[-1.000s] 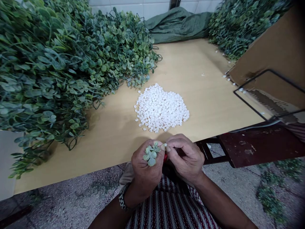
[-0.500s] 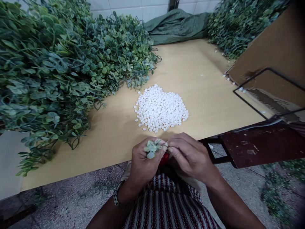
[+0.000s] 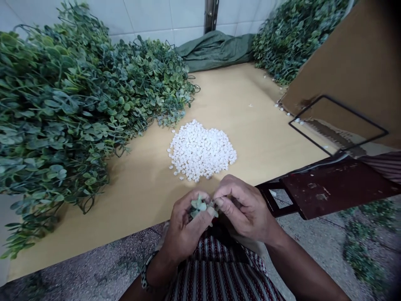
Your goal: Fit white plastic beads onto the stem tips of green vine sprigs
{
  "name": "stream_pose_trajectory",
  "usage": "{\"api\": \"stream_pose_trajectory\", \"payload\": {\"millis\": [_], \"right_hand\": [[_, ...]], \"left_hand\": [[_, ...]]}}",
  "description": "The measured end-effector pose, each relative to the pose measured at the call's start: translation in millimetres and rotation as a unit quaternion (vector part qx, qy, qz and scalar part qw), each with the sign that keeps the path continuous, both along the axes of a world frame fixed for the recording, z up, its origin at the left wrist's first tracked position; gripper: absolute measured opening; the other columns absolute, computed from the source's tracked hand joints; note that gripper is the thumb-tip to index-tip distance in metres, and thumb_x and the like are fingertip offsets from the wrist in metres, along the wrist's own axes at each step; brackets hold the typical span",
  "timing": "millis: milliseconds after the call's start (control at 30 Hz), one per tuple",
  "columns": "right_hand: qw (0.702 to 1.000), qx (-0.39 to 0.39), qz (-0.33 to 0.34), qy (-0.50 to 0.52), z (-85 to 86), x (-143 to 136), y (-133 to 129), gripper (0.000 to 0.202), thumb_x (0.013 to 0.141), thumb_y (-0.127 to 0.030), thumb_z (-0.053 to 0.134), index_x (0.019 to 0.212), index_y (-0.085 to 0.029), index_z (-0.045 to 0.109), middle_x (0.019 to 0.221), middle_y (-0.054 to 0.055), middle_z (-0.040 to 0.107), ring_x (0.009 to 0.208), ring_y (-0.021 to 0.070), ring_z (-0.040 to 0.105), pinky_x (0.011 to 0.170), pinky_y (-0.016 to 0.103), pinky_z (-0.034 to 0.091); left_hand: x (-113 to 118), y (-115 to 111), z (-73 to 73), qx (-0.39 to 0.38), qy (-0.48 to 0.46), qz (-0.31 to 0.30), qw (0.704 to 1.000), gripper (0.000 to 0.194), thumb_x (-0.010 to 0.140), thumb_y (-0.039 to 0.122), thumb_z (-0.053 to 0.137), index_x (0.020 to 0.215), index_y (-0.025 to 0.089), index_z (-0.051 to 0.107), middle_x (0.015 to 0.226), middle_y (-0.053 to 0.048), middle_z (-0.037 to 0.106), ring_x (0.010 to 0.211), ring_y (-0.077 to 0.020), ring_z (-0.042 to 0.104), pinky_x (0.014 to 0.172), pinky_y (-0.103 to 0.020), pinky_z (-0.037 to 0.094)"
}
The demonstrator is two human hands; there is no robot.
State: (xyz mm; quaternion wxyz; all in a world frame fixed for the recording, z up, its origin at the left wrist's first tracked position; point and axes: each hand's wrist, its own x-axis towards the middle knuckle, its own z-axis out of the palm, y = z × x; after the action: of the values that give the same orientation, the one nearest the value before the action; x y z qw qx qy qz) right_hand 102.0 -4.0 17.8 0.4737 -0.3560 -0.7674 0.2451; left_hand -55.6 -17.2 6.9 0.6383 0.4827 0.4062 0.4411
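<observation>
A small green leafy sprig (image 3: 198, 205) is in my left hand (image 3: 187, 228), between thumb and fingers, low in the head view just off the table's front edge. My right hand (image 3: 242, 207) touches the sprig's right end; its thumb and index finger are pinched together, and what lies between them is too small to make out. Beyond both hands, a heap of small white discs (image 3: 202, 150) lies on the wooden table (image 3: 140, 184).
Large piles of green foliage (image 3: 78, 100) fill the left side and the back right (image 3: 288, 46). A green cloth (image 3: 219, 50) lies at the wall. At the right are brown cardboard (image 3: 347, 71), a black wire frame (image 3: 354, 109) and a dark red board (image 3: 341, 186).
The camera view has shifted, so the table items appear further left and lower. The sprig has turned in my left fingers, and more leaves show near my left thumb.
</observation>
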Motion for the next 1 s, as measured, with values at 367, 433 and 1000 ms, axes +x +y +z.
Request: {"api": "stream_pose_trajectory", "payload": {"millis": [367,433,1000], "right_hand": [[0.969,0.08,-0.159,-0.174,-22.2,42,33,0.009,0.09,-0.012,0.053,0.09,-0.016,0.061,0.083,0.008,0.063,0.077,0.0191,0.061,0.066,0.031,0.05],[0.952,0.095,-0.171,-0.234,-27.8,44,41,0.009,0.09,-0.013,0.054,0.085,-0.015,0.062,0.079,0.009,0.062,0.075,0.0208,0.06,0.065,0.033,0.049],[0.983,-0.096,-0.141,0.063,-20.7,22,11,0.009,0.093,-0.021,0.054,0.084,-0.02,0.056,0.075,-0.002,0.054,0.069,0.0112,0.051,0.062,0.023,0.041]], "left_hand": [[5,4,1.9,-0.031,0.022,0.139,0.99,0.008,0.074,0.02,0.066,0.068,0.017,0.062,0.059,0.004,0.049,0.049,-0.0073,0.037,0.046,-0.019,0.034],[6,6,-1.1,-0.037,0.012,0.128,0.991,0.011,0.075,0.023,0.067,0.067,0.017,0.061,0.058,0.005,0.045,0.047,-0.0067,0.035,0.043,-0.018,0.031],[19,12,-1.3,-0.035,-0.014,0.125,0.991,0.014,0.072,0.021,0.067,0.062,0.016,0.06,0.057,0.005,0.05,0.042,-0.0038,0.036,0.04,-0.017,0.028]]}}
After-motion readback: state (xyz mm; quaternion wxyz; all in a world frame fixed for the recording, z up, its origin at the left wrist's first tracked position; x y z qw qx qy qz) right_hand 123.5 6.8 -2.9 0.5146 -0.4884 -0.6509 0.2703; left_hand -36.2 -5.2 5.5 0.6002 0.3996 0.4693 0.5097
